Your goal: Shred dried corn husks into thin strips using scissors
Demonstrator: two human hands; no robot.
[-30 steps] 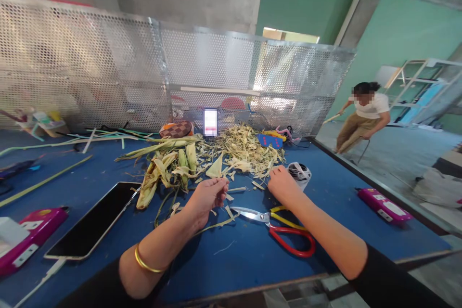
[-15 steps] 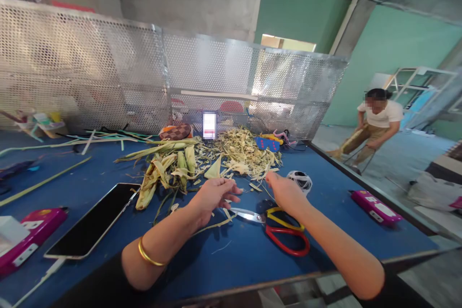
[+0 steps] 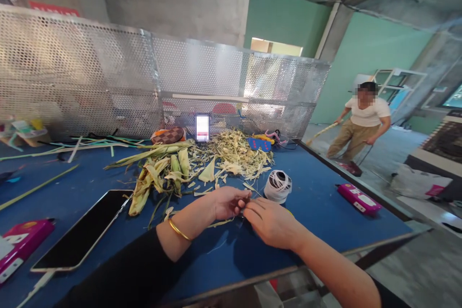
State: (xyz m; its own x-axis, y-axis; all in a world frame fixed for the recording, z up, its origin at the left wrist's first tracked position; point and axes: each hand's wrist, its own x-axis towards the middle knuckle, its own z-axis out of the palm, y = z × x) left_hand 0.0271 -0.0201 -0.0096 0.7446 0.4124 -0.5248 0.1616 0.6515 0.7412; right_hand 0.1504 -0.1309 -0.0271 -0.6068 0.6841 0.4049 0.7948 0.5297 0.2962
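Observation:
My left hand, with a gold bangle at the wrist, has its fingers curled and thumb pinched in. My right hand meets it fingertip to fingertip, its fingers bent together. Whatever lies between the fingertips is too small or hidden to make out. Just behind the right hand stands a spool of white thread. The scissors are almost wholly covered by the right hand. Beyond the hands lie dried corn husks, a loose piece of husk and a heap of husk scraps.
On the blue table lie a large phone on a cable, a magenta device at right and another magenta device at left. A lit phone stands by the perforated metal screen. A person sweeps beyond.
My right hand has come down and left to meet my left hand, now covering the scissors. The thread spool shows more fully. The view has shifted right, and the person stands more upright.

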